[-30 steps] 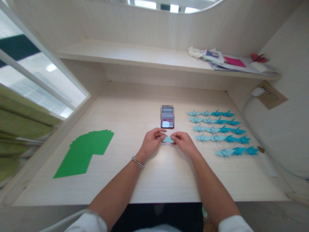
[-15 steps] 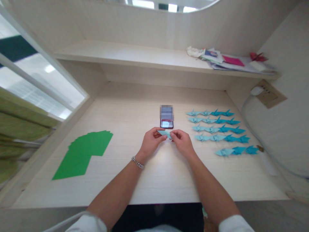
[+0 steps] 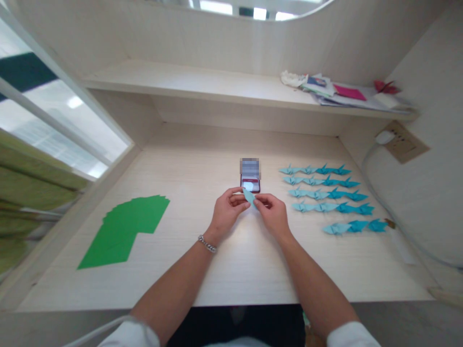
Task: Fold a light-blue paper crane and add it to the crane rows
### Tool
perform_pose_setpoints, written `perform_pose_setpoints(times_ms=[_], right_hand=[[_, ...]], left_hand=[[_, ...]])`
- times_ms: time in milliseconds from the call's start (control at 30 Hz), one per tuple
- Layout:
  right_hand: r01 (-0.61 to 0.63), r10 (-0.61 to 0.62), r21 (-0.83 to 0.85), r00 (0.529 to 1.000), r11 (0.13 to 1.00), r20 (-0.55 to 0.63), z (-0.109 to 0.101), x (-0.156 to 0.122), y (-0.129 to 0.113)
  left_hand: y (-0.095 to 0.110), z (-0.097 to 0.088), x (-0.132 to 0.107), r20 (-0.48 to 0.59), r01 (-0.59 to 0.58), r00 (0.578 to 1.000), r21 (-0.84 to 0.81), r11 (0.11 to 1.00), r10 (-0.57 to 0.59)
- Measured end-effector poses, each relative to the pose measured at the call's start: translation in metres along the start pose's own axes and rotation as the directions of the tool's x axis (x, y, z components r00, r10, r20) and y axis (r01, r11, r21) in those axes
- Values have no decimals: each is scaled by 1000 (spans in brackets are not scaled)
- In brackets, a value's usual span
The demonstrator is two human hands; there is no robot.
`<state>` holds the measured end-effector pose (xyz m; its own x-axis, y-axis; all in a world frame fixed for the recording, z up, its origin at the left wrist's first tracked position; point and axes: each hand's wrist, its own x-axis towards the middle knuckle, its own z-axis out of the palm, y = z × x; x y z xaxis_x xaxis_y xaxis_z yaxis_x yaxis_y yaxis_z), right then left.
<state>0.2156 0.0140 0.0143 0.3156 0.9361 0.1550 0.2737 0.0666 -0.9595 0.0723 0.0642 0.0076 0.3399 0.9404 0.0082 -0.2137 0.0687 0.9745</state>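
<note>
Both hands meet over the middle of the pale wooden desk (image 3: pixel 231 270). My left hand (image 3: pixel 226 212) and my right hand (image 3: pixel 272 213) each pinch a small folded piece of light blue paper (image 3: pixel 249 196) between their fingertips. The paper stands tilted, one pointed end up. A silver bracelet (image 3: pixel 207 244) sits on my left wrist. Just behind the hands a phone (image 3: pixel 250 183) lies on the desk.
Several finished blue and light blue paper cranes (image 3: pixel 327 193) lie in rows to the right. A fanned stack of green paper sheets (image 3: pixel 125 227) lies at the left. A shelf (image 3: pixel 202 84) above holds papers (image 3: pixel 336 91). A wall socket (image 3: pixel 401 142) with a white cable is at the right.
The folded paper lay flat between the fingertips; now it is turned and tilted upright. Both hands shifted slightly away from me, toward the phone.
</note>
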Motion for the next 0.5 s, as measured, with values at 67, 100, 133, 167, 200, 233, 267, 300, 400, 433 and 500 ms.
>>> perform_pose_setpoints(times_ms=[67, 100, 133, 167, 200, 233, 267, 300, 400, 433, 500], right_hand=[[-17, 18, 30, 1000, 999, -13, 1, 0, 0], [-22, 23, 41, 1000, 999, -20, 1, 1, 1], [-26, 27, 52, 999, 998, -27, 2, 1, 1], [-29, 31, 61, 999, 998, -31, 2, 1, 2], [-33, 35, 69, 999, 997, -33, 2, 1, 2], [-38, 41, 76, 999, 996, -34, 2, 1, 2], [-44, 47, 82, 998, 996, -32, 3, 1, 2], [-49, 52, 88, 998, 995, -30, 3, 1, 2], [-59, 61, 98, 998, 993, -21, 2, 1, 2], [-59, 61, 95, 998, 994, -19, 2, 1, 2], [-61, 61, 80, 998, 995, -6, 2, 2, 3]], left_hand=[[0, 0, 0, 1, 1, 1000, -3, 1000, -1], [0, 0, 0, 5, 1, 1000, -5, 1000, -1], [0, 1, 0, 7, 0, 1000, -8, 1000, 0], [0, 1, 0, 7, -1, 1000, -12, 1000, 1], [0, 1, 0, 6, -4, 1000, -16, 1000, 4], [-1, 1, 0, 6, -7, 1000, -19, 1000, 7], [-2, 0, 0, 7, -11, 1000, -21, 1000, 12], [-2, 0, 0, 10, -15, 1000, -22, 1000, 15], [-3, 0, -1, 15, -19, 1000, -19, 1000, 20], [-3, 0, -1, 14, -19, 1000, -16, 1000, 19], [-3, 0, -1, 11, -18, 1000, -11, 1000, 18]])
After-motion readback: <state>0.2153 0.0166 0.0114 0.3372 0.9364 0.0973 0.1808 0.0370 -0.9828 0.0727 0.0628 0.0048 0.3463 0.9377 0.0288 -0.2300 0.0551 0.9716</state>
